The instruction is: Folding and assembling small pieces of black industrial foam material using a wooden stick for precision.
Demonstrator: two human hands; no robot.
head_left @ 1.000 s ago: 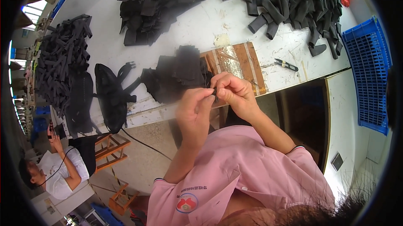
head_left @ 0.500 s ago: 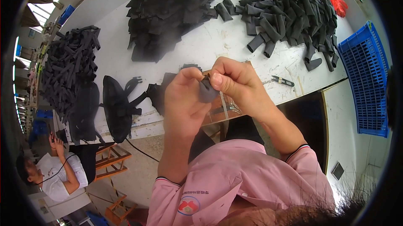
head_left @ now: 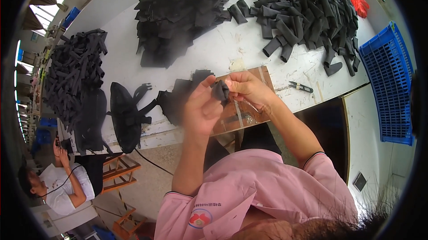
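A small folded piece of black fabric [head_left: 220, 92] is held up above the table's near edge. My right hand [head_left: 248, 89] pinches it from the right between thumb and fingers. My left hand [head_left: 204, 111] is close against its left side, one finger stretched up and the others loosely bent apart. Whether the left fingertips touch the fabric is hard to make out. Under my hands lies a brown wooden board [head_left: 261, 74] with clear tape on it. Flat black fabric pieces [head_left: 178, 89] lie beside the board's left edge.
Black fabric pieces form a flat heap [head_left: 178, 12], a heap of tubes [head_left: 307, 21] and a pile of strips [head_left: 73, 70]. Thread snips [head_left: 301, 87] lie right of the board. A black pouch with straps [head_left: 122, 115] is at left. A blue crate [head_left: 388, 84] stands right; a seated co-worker [head_left: 69, 184] is lower left.
My left hand has loosened and drawn slightly down, its finger lifting off the fabric's top. My right hand has shifted a little lower and still pinches the fabric, and more of the board shows.
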